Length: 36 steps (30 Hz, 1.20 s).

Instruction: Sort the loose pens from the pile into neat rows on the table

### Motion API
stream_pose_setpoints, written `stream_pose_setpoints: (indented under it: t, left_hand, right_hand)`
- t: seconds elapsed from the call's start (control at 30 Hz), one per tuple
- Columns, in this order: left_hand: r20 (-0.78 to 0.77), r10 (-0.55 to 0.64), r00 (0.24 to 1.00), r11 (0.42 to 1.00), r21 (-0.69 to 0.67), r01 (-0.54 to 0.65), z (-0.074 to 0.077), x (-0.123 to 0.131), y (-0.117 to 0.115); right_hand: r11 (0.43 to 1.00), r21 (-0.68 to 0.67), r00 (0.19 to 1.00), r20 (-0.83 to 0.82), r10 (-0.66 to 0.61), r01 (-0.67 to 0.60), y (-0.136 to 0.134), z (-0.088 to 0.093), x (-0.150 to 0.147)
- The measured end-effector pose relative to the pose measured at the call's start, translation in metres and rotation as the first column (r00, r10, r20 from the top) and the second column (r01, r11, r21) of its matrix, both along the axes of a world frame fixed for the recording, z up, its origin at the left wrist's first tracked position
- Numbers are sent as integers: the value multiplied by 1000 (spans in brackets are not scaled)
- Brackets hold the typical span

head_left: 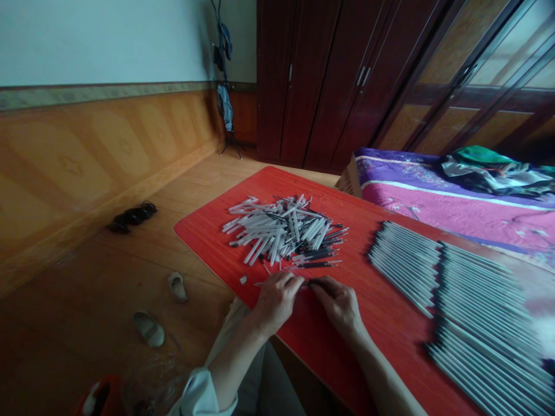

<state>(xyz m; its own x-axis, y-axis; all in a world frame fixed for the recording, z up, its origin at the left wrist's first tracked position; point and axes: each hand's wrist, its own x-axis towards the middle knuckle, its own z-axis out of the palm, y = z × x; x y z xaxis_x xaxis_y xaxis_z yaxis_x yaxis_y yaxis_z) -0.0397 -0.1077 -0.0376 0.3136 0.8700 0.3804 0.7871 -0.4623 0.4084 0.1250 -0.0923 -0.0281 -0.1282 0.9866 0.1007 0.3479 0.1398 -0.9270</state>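
Both hands meet at the near side of a red table point(368, 358), in front of a loose pile. My left hand point(277, 296) is closed in a pinch round a thin pen-like stick point(258, 284), whose pale end pokes out to the left. At the stick's dark end, my right hand point(340, 301) has its fingertips pressed together. The fingers hide most of the stick. Just beyond lies the heap of whitish tubes point(271, 231), with dark thin sticks point(318, 254) mixed in along its right side. A small white scrap point(243, 279) lies left of my hands.
To the right, pale rods with dark ends lie in neat rows, a smaller group point(405, 260) and a larger group point(489, 323). A bed point(433, 202) adjoins the table's far right side. Shoes point(148, 328) and a coat stand point(225, 86) are on the floor at left.
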Motion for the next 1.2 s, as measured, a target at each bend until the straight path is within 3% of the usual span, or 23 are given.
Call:
stream_pose_setpoints:
  t: [0.43, 0.93, 1.1, 1.2]
  left_hand:
    - [1, -33, 999, 997, -74, 33, 8, -2, 0]
    - [38, -77, 996, 994, -77, 80, 6, -4, 0]
    - [72, -74, 995, 994, -69, 79, 5, -5, 2]
    - [50, -72, 996, 994, -73, 76, 4, -5, 2]
  right_hand:
    - [998, 70, 992, 125, -9, 0, -2, 6, -2]
    - [998, -44, 990, 131, 40, -35, -2, 8, 0]
    - [997, -77, 999, -37, 22, -25, -2, 3, -2]
    - [998, -56, 1000, 1, 26, -26, -2, 0, -1]
